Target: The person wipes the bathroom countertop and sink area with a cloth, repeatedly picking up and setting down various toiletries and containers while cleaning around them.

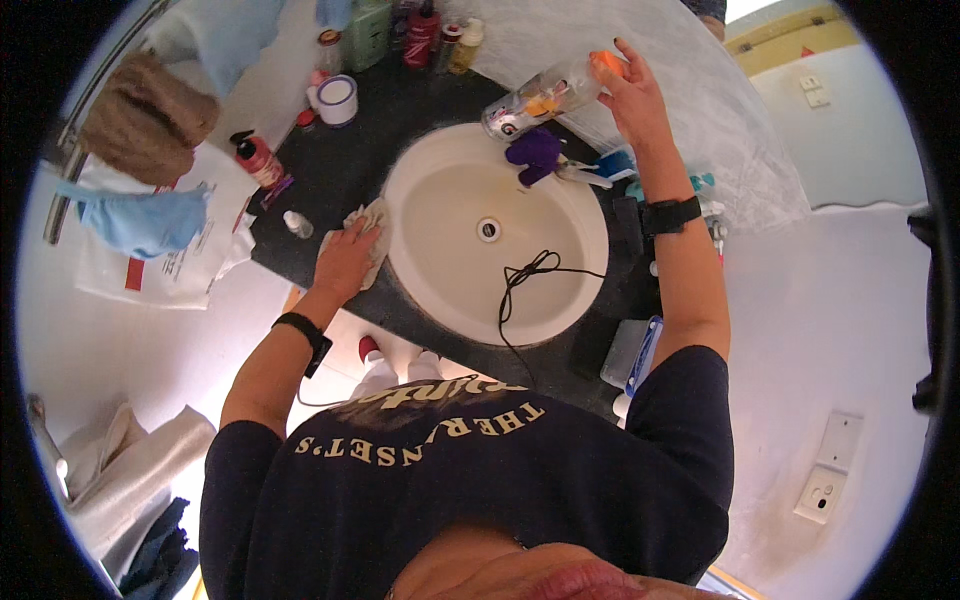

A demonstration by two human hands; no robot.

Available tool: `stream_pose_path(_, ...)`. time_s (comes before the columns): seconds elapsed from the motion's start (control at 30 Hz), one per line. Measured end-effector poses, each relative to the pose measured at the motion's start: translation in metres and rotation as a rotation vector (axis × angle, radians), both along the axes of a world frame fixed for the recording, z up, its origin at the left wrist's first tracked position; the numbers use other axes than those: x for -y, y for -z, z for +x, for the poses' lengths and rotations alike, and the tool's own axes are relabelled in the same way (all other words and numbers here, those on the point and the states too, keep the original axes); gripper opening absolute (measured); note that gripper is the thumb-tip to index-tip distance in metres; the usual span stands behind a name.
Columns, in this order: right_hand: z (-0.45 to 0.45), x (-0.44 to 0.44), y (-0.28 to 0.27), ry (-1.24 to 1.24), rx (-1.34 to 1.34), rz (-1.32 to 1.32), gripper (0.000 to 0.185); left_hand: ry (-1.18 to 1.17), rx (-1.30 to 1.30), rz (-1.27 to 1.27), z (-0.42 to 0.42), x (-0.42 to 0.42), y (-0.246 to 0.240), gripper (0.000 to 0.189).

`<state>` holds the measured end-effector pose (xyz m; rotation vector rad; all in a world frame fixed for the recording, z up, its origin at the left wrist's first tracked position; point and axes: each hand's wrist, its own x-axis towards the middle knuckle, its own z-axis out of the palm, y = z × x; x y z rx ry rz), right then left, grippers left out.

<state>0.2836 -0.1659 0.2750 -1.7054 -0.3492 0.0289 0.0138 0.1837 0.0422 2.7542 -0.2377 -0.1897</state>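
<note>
My left hand (349,256) presses a crumpled light cloth (377,225) onto the dark countertop (330,174), beside the left rim of the oval sink basin (442,210). At the far right, my right hand (634,94) grips the orange cap (609,63) of a clear bottle with printed figures (536,97). The bottle lies tilted, its base near the basin's back rim. Just below it is a purple item (534,156), whose kind I cannot tell. A thin black cable (517,279) lies looped in the basin and runs over its front rim.
Left of the basin stand a small clear bottle (298,224) and a red pump bottle (260,159). A white jar (337,101) and several toiletry bottles (421,37) line the back. A plastic container (630,352) sits at right. Cloths (146,116) hang from a rail on the left.
</note>
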Motion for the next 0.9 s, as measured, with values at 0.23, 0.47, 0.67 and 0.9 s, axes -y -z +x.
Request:
stream_pose_path(0.23,0.036,0.058,-0.010,0.315,0.188,-0.232,0.077,-0.031,0.007,0.005,-0.001,-0.003,0.013,0.065)
stream_pose_path(0.47,0.080,0.102,-0.002,0.552,0.623,-0.953,0.080,-0.050,-0.012,0.013,0.000,0.003,0.004,0.066)
stream_pose_path(0.67,0.085,0.108,0.018,0.581,0.681,-1.169,0.070,-0.051,-0.017,0.075,-0.001,0.000,0.009,0.067)
stream_pose_path(0.9,0.083,0.117,0.047,0.577,0.582,-1.308,0.067,-0.048,-0.016,0.044,0.002,0.002,0.010,0.070)
